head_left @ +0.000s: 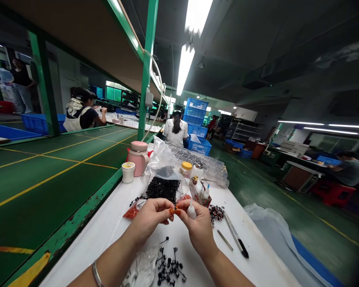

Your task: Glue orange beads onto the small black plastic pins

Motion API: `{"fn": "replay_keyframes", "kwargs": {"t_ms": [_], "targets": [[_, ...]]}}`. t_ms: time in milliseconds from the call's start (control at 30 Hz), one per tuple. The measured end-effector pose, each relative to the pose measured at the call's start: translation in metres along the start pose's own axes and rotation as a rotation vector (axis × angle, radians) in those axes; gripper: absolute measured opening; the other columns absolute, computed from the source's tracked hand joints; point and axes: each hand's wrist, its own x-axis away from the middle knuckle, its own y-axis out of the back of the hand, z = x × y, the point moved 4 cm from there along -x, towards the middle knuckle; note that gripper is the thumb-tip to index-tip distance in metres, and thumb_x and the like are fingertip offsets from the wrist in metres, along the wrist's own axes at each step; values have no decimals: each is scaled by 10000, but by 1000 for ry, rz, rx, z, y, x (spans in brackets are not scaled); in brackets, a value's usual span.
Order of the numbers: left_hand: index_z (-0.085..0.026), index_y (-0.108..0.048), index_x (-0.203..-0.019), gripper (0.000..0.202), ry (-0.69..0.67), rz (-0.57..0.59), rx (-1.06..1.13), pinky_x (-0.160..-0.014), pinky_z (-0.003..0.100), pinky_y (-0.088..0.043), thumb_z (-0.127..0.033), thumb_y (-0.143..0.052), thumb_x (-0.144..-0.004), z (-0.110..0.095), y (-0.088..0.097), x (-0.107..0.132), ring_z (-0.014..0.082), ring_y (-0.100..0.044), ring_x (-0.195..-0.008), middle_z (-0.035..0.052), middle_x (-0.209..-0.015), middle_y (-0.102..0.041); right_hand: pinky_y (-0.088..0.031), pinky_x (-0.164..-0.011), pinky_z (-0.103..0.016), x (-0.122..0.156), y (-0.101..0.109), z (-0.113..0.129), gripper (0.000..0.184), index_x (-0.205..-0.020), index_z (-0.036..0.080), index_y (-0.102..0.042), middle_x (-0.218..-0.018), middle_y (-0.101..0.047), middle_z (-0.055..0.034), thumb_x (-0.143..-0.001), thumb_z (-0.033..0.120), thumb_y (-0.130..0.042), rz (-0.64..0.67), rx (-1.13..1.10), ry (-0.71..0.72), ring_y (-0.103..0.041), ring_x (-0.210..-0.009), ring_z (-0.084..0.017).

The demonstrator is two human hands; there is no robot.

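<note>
My left hand (pixel 153 218) is closed in a pinch, thumb and forefinger meeting on a small dark part (pixel 176 207) that is mostly hidden. Against the same part press the thumb and forefinger of my right hand (pixel 199 227). A small white squeeze bottle (pixel 192 211) with a pointed nozzle is also tucked in my right hand. Just beyond my hands lies a heap of small black parts (pixel 163 188) on clear plastic. Below them, several loose black stemmed parts (pixel 170 268) are scattered on the white tabletop (pixel 107 227). A bag of tiny orange pieces (pixel 131 211) rests left of my hands.
On the right lie tweezers (pixel 225 240), a black-ended knife-like tool (pixel 236 235) and orange-black parts (pixel 217 212). Behind stand a bottle basket (pixel 201 195), a pink mug (pixel 138 158), a white tub (pixel 128 172) and clear compartment trays (pixel 209 165). A green conveyor (pixel 56 167) runs left; co-workers sit beyond.
</note>
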Motion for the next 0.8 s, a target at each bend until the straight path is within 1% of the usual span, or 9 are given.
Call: {"fn": "replay_keyframes", "kwargs": {"t_ms": [233, 367, 500, 633, 700, 800], "targets": [[-120, -671, -780, 244, -8, -3, 15, -665, 247, -421, -358, -726, -767, -4, 0, 1, 122, -535, -702, 29, -724, -617, -470, -740, -301, 3, 5, 5, 124, -793, 207, -734, -791, -719, -30, -816, 327, -713, -19, 97, 76, -629, -768, -180], [-119, -682, -792, 226, -3, -8, 38, -654, 237, -422, -336, -734, -760, -6, -1, 3, 106, -526, -673, 26, -728, -620, -483, -738, -301, 2, 7, 6, 123, -847, 217, -749, -834, -732, -32, -805, 331, -730, -13, 97, 65, -642, -790, -184], [-122, -689, -792, 218, -4, -10, 45, -665, 237, -436, -333, -734, -764, -6, -2, 3, 111, -544, -699, 29, -744, -627, -488, -735, -295, 2, 7, 7, 111, -826, 217, -747, -825, -736, -28, -796, 324, -740, -21, 80, 41, -649, -801, -182], [-124, -691, -782, 250, -5, 1, 21, -660, 235, -436, -366, -748, -756, -7, -2, 4, 117, -550, -714, 25, -736, -621, -489, -758, -298, 3, 8, 8, 91, -800, 216, -743, -822, -735, -29, -790, 306, -745, -45, 69, 45, -652, -837, -188], [-126, -693, -786, 273, -1, 3, 11, -666, 240, -440, -387, -759, -746, -7, -2, 4, 122, -555, -723, 25, -737, -624, -490, -746, -299, 4, 8, 7, 96, -798, 215, -745, -814, -733, -31, -794, 311, -741, -53, 59, 42, -651, -830, -188], [-129, -693, -782, 295, 0, 0, 5, -668, 247, -439, -412, -765, -739, -7, -2, 4, 122, -554, -705, 22, -724, -628, -484, -681, -294, 4, 8, 5, 128, -795, 207, -751, -773, -723, -33, -788, 335, -743, -52, 34, 19, -635, -751, -177]]}}
